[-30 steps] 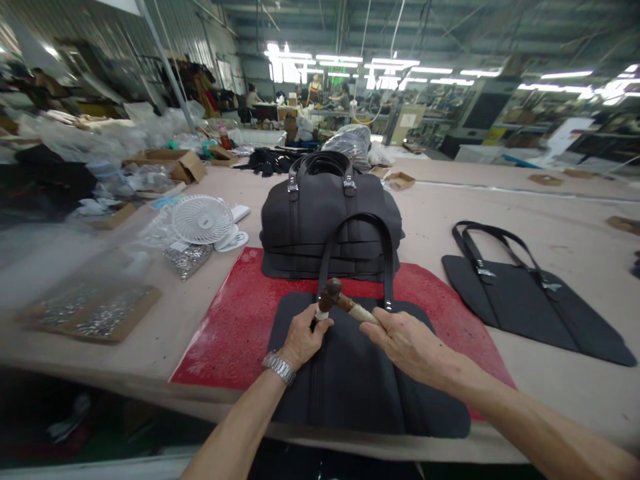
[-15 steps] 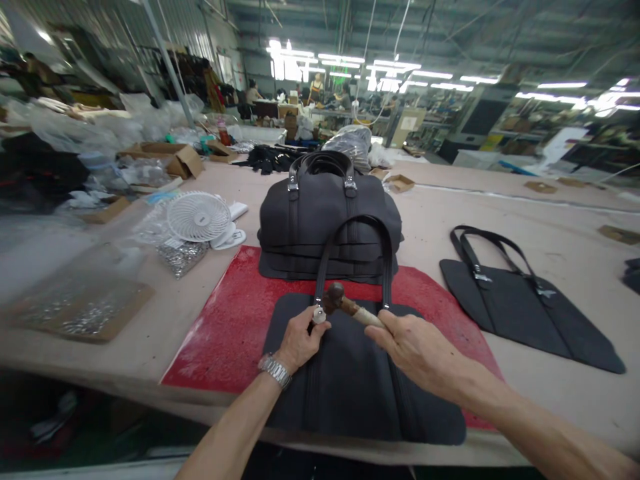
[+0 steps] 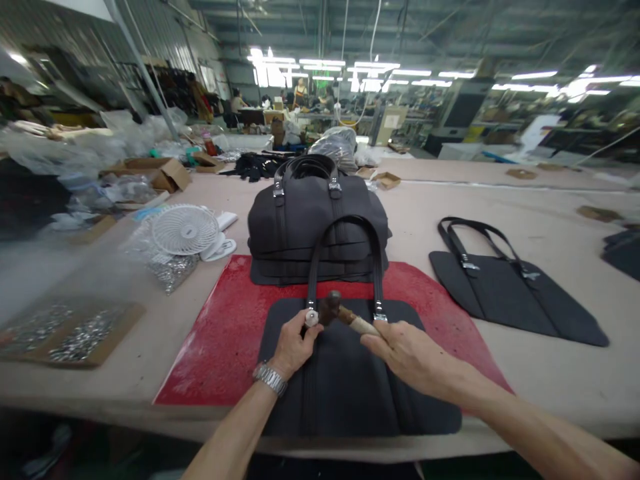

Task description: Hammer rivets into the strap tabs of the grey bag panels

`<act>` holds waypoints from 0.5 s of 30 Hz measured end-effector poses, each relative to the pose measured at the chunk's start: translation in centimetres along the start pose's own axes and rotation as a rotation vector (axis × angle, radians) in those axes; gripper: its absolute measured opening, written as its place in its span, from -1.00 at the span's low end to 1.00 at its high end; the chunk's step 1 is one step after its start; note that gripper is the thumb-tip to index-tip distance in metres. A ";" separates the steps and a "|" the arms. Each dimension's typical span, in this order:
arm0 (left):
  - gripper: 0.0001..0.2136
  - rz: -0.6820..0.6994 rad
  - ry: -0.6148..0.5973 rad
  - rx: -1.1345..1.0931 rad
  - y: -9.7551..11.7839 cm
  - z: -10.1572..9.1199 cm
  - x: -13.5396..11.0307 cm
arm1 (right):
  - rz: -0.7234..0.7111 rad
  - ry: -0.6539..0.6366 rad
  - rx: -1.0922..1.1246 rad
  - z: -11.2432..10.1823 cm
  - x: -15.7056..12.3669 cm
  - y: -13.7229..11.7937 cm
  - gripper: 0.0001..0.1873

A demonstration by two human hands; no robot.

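Two bare hands work at the near edge of a red mat [image 3: 220,333], which serves as the reference for all positions below. A flat black tote bag [image 3: 350,380] lies on the near half of the mat, its looped handle [image 3: 343,230] pointing away from the person. The left hand [image 3: 293,343] rests on the bag at the left handle base, fingertips pinched closed on a small round silver fitting [image 3: 311,317]. The right hand [image 3: 407,353] is closed around the pale shaft of a small hammer [image 3: 345,313]; the dark hammer head sits just beside the fitting, over the bag's upper edge. A steel wristwatch [image 3: 270,378] is worn on the left wrist.

On the far edge of the mat stands a stack of black bags [image 3: 315,220]. Right of the mat, another flat tote [image 3: 515,287] lies on the table [image 3: 550,207]. Left of the mat are a white desk fan [image 3: 185,230], a clear packet of metal parts [image 3: 167,270] and a cardboard tray of metal parts [image 3: 70,333].
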State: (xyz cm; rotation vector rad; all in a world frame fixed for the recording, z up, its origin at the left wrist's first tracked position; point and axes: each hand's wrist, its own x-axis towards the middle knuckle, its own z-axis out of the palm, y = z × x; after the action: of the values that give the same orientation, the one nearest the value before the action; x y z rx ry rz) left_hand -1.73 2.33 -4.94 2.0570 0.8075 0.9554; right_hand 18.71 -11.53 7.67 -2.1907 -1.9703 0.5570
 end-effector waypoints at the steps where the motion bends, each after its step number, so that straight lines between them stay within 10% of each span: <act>1: -0.82 -0.010 0.004 0.001 0.0 0.0 0.0 | 0.027 -0.003 0.067 -0.1 -0.2 1.0 -0.59; 10: -0.67 -0.094 0.009 -0.003 -1.6 0.8 0.2 | 0.540 0.389 -0.210 2.6 -1.6 14.7 -0.65; 15: -0.55 -0.254 0.101 -0.048 -0.5 2.0 0.4 | 0.561 0.542 -0.181 2.8 -0.7 13.8 -0.75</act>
State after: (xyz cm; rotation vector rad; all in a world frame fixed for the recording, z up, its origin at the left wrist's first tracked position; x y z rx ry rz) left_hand -0.03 2.23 -6.14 1.8244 1.0597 0.9309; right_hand 30.43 -14.42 0.44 -2.6392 -1.1727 -0.1751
